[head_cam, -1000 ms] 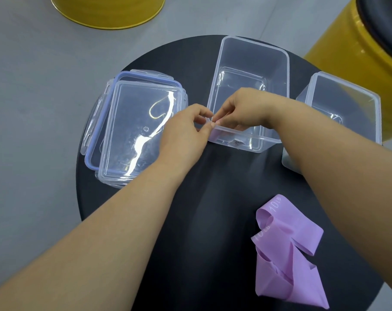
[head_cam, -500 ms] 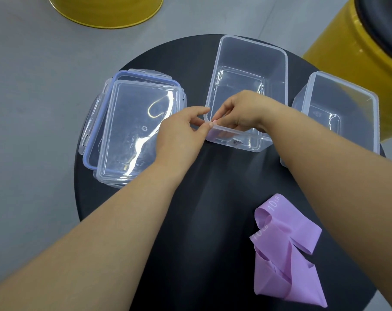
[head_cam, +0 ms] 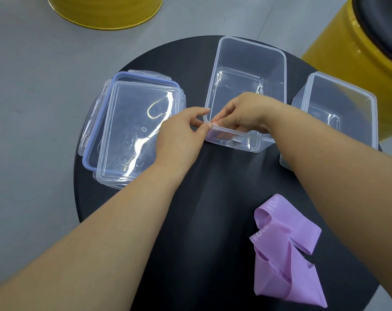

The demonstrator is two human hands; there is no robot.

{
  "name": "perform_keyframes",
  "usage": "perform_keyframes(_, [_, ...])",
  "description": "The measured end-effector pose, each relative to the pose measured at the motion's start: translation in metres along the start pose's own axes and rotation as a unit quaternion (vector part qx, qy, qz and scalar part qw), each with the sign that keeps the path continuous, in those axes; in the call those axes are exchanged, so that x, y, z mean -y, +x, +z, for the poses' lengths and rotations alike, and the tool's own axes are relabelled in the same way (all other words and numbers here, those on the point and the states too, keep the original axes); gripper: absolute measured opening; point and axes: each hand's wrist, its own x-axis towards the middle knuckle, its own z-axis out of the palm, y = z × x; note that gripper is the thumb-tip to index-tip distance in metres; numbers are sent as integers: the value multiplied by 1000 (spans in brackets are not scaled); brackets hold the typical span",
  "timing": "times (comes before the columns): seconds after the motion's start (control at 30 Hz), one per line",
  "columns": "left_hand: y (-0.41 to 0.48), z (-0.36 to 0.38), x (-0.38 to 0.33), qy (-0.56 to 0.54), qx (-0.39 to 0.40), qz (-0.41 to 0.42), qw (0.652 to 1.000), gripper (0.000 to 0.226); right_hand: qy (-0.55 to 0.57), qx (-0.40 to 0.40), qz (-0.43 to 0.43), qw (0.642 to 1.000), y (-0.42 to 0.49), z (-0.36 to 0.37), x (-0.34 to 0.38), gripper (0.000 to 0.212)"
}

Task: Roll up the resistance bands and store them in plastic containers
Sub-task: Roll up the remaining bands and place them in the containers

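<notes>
Grey floor [head_cam: 22,108] runs round a black round table [head_cam: 213,221], with one yellow drum [head_cam: 105,12] at the far left and a second drum [head_cam: 338,52], dark-topped, at the far right.

Leftmost on the table lie two clear lids [head_cam: 132,131] stacked flat, the lower one edged with a blue seal. The left hand [head_cam: 179,140] reaches over their near right corner; its thumb and forefinger close on the near-left corner of the middle tub [head_cam: 251,41]. That tub stands open, and a small label shows at its near wall. The right hand [head_cam: 246,111] dips into the same corner, fingers curled down. A purple patch [head_cam: 209,137] shows through the wall right under the fingertips; whether the fingers grip it cannot be told.

The right tub [head_cam: 347,97], also open, stands just beside the middle tub, partly behind the right forearm. A loose purple band [head_cam: 287,248], marked 10 LB, lies crumpled at the table's near right, apart from both hands.
</notes>
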Motion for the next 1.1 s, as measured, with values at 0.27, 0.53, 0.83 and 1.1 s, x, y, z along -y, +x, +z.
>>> perform_keyframes(0.27, [1,0,1,-5,2,-3,1000,28,5,-4,0,1000,1,-1,-4,10])
perform_keyframes(0.53, [0,0,1,-7,1,-9,1000,28,6,-23,5,1000,-1,0,-2,14])
perform_keyframes(0.83, [0,0,0,-6,1,-12,1000,28,-24,-16,4,1000,1,1,5,10])
perform_keyframes(1.1, [0,0,0,-5,1,-10,1000,29,-14,-4,7,1000,1,0,5,10])
